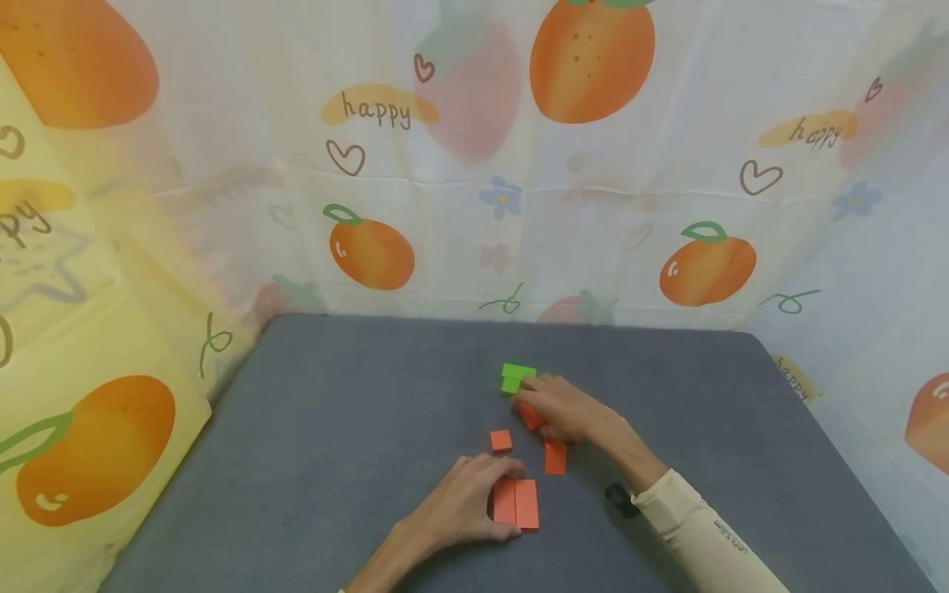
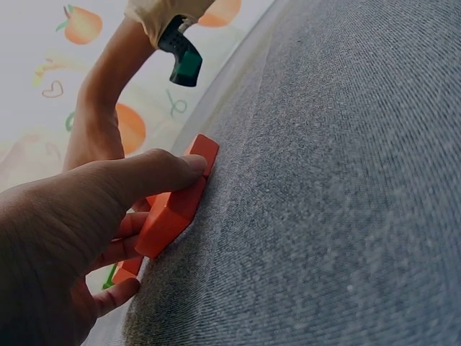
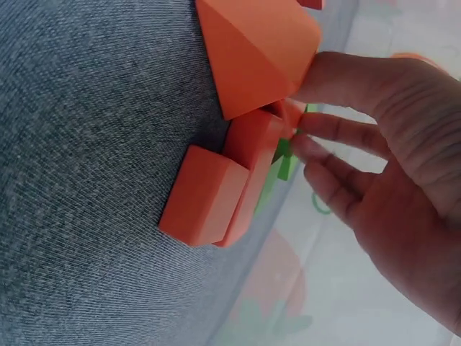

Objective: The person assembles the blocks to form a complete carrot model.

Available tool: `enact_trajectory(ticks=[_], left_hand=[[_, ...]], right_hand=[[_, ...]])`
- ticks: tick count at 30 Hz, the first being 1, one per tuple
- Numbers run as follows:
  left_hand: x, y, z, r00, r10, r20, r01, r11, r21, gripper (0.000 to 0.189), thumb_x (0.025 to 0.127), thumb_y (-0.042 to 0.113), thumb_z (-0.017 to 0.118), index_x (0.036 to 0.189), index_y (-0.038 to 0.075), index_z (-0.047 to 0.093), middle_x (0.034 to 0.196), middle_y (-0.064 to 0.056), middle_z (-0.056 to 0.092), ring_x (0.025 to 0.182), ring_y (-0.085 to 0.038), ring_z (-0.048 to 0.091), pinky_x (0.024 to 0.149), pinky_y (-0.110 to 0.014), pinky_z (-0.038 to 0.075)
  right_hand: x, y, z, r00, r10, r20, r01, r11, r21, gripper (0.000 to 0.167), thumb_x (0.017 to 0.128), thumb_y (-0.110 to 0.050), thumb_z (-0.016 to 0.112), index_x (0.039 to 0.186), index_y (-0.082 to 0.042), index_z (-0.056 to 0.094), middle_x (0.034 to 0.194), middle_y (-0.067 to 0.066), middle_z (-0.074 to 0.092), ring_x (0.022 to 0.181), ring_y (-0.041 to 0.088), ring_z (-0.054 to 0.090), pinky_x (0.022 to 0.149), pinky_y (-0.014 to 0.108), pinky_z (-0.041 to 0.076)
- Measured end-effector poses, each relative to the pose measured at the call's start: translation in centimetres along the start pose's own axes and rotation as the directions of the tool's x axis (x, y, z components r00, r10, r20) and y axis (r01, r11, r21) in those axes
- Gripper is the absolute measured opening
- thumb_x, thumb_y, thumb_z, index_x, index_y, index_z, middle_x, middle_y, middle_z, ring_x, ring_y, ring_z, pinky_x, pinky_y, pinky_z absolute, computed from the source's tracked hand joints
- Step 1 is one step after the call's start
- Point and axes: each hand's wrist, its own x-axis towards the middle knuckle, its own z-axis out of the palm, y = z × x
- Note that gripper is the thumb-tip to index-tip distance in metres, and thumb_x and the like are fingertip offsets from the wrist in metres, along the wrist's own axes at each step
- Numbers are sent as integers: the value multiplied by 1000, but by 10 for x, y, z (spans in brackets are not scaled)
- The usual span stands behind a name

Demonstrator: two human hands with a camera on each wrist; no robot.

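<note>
On grey tabletop point(image 1: 356, 403) before fruit-printed hangings point(image 1: 460, 222), gripping near red blocks point(image 1: 527, 504) with left hand point(image 1: 472, 498), pinching farther red block point(image 1: 530, 417) with right hand point(image 1: 565, 408).

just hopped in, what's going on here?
A person is handling toy-like blocks on a gray table with both bare hands. The left hand holds a pair of orange rectangular blocks lying side by side. The right hand has its fingers around an orange block, next to some green blocks. A small orange block sits loose, and another orange piece lies on the near side of the right hand.
</note>
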Motion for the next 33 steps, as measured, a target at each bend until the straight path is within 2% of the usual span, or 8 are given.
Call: enact_trajectory(ticks=[5, 10, 16, 21, 26, 30, 33], left_hand=[[0, 0, 1, 1000, 6, -2, -6, 1000, 16, 62, 79, 43, 89, 132, 24, 64, 124, 12, 70, 115, -5, 63, 104, -42, 50], [0, 0, 2, 1000, 4, -2, -4, 1000, 19, 61, 79, 44, 89, 132, 24, 65, 123, 12, 70, 113, -4, 63, 103, -42, 50], [0, 0, 2, 1000, 8, -9, -7, 1000, 15, 61, 79, 44, 89, 132, 24, 65, 121, 12, 70, 111, -4, 62, 103, -41, 50], [1, 0, 2, 1000, 6, 0, -6, 1000, 4, 60, 81, 44, 88, 133, 24, 64, 122, 11, 70, 111, -4, 62, 103, -42, 50], [1, 1, 1, 1000, 12, 3, -12, 1000, -4, 59, 82, 42, 86, 133, 24, 64, 123, 11, 69, 110, -4, 61, 103, -41, 50], [1, 2, 2, 1000, 23, -8, -23, 1000, 16, 59, 81, 41, 86, 133, 23, 64, 123, 11, 69, 110, -4, 61, 103, -40, 49], [2, 2, 4, 999, 26, -20, -26, 999, 32, 60, 80, 42, 86, 133, 24, 64, 122, 11, 70, 110, -4, 62, 102, -40, 50]], right_hand=[[1, -2, 0, 993, 94, 69, -96, 995, 26, 41, 84, -9, 84, 122, -11, 68, 116, 9, 62, 103, 30, 59, 94, 51, 51], [3, -4, 1, 987, 129, 91, -135, 989, 56, 34, 86, -13, 83, 117, -11, 69, 114, 8, 64, 104, 29, 61, 94, 51, 52], [-1, -7, 0, 992, 123, 34, -124, 991, 40, 33, 84, -15, 84, 113, -12, 70, 115, 6, 66, 107, 29, 61, 96, 53, 52], [-9, -13, -10, 996, 81, -34, -80, 997, 9, 41, 83, -15, 85, 120, -9, 68, 116, 8, 66, 108, 30, 62, 94, 53, 54], [-24, -24, -22, 993, 74, -92, -72, 997, 18, 48, 82, -15, 86, 125, -7, 66, 115, 6, 66, 105, 27, 61, 92, 49, 54], [-39, -34, -29, 994, 67, -82, -61, 995, 82, 52, 81, -14, 86, 128, -8, 64, 118, 6, 66, 105, 24, 59, 93, 48, 53], [-51, -42, -33, 998, 67, -21, -64, 989, 134, 56, 82, -16, 88, 131, -8, 62, 123, 5, 66, 109, 23, 59, 97, 49, 53]])
